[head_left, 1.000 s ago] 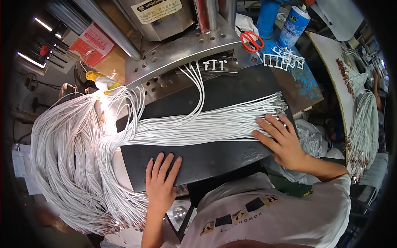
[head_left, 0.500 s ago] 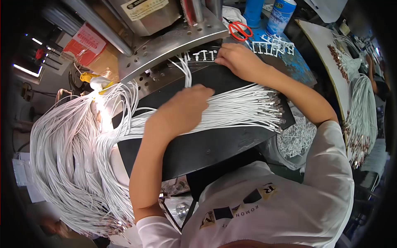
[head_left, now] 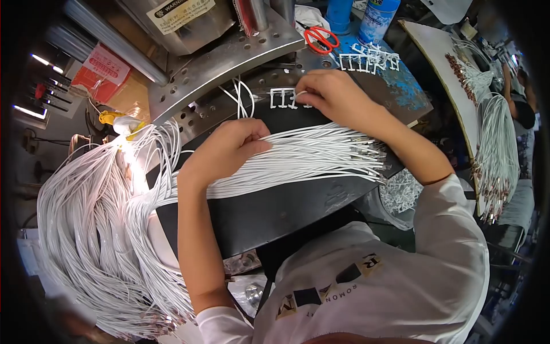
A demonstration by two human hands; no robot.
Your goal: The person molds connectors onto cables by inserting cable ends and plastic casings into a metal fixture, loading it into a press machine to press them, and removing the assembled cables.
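A thick bundle of white cables [head_left: 309, 153] with metal-tipped ends lies across the black board [head_left: 275, 218]. My left hand [head_left: 226, 149] rests over the bundle's upper edge, fingers curled and thumb against a white cable. In my right hand [head_left: 332, 94], thumb and fingers pinch a white moulded plastic strip [head_left: 281, 97] with short comb-like branches, just in front of the metal machine plate [head_left: 229, 63]. A few loose cables [head_left: 243, 97] loop up between my left hand and the plate. My right fingers cover part of the strip.
Many more white cables [head_left: 86, 218] hang at the left. White plastic strips [head_left: 372, 60], red-handled scissors [head_left: 321, 40] and a spray can [head_left: 378, 22] are at the back right. A bag of white scraps [head_left: 401, 192] sits below; another cable bundle [head_left: 497, 143] hangs far right.
The white strip has come out from beneath the machine plate onto the black board with my right hand. My left hand has moved left and down along the cables.
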